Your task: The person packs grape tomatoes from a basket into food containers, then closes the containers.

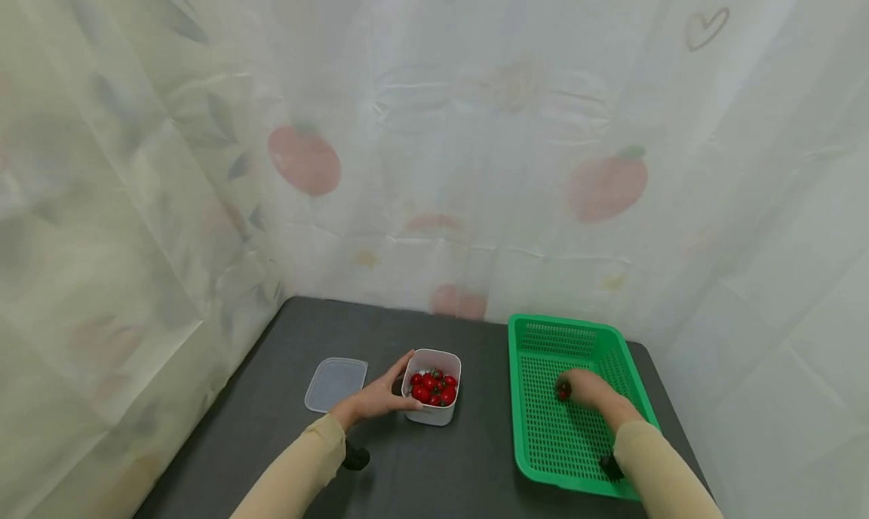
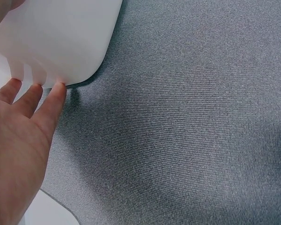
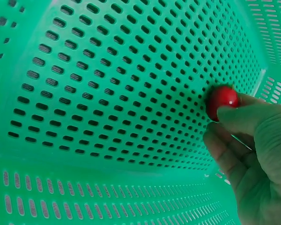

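My left hand (image 1: pixel 376 397) holds a white square container (image 1: pixel 431 415) by its sides, thumb at the near wall and fingers behind. Several cherry tomatoes (image 1: pixel 434 388) fill much of the container. In the left wrist view, fingertips (image 2: pixel 60 87) touch the smooth white wall. Over at the right, my right hand (image 1: pixel 589 391) reaches down inside a green perforated basket (image 1: pixel 517 398). It pinches one red cherry tomato (image 3: pixel 221 102) between thumb and fingers, close over the basket's slotted floor. No other tomato shows in the basket.
A translucent square lid (image 1: pixel 336 384) lies on the dark grey tabletop (image 1: pixel 468 466), left of the container. Behind the table and along both sides hang pale printed curtains (image 1: pixel 468 164). The basket's raised rim surrounds the right hand.
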`<state>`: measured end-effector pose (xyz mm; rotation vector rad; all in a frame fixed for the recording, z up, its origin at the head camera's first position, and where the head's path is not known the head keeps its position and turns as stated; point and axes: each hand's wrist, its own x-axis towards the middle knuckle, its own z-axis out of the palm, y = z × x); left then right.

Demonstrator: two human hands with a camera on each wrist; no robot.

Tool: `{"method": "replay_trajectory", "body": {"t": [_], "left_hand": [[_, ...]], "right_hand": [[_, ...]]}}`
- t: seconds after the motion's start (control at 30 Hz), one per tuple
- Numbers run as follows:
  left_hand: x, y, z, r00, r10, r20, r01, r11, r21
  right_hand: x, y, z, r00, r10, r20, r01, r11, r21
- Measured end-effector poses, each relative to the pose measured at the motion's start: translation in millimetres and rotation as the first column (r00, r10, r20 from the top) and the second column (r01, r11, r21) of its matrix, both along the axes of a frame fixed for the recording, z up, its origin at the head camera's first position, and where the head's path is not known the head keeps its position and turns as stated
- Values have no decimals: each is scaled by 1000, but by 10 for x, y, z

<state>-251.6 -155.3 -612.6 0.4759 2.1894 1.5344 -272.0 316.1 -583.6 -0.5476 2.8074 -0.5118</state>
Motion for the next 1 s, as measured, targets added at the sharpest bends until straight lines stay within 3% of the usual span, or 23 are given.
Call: {"method": "replay_trajectory", "body": {"t": [0.63,1.0], "left_hand": [[17,-13,-7,997,-45,-69,45,999,-7],[-15,-3,-6,1000,-26,-11,26,1000,16]], "right_hand": [[19,-101,-33,999,29,41,-30,999,27],[45,-115,-25,999,20,45,-21,1000,17]]}}
